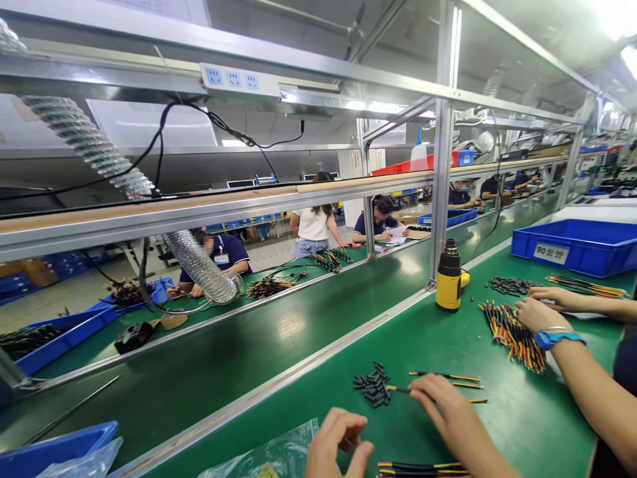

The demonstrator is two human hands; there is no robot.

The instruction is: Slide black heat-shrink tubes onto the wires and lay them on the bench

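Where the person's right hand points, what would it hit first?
The right hand would probably meet the small heap of short black tubes on the green workbench, once past the thin yellow-and-black wire under it; depth is hard to judge.

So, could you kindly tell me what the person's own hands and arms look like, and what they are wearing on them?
The left hand and right hand are bare, with no gloves. The right forearm shows no sleeve, wristband or watch. The left wrist lies beyond the bottom of the view, so it cannot be seen.
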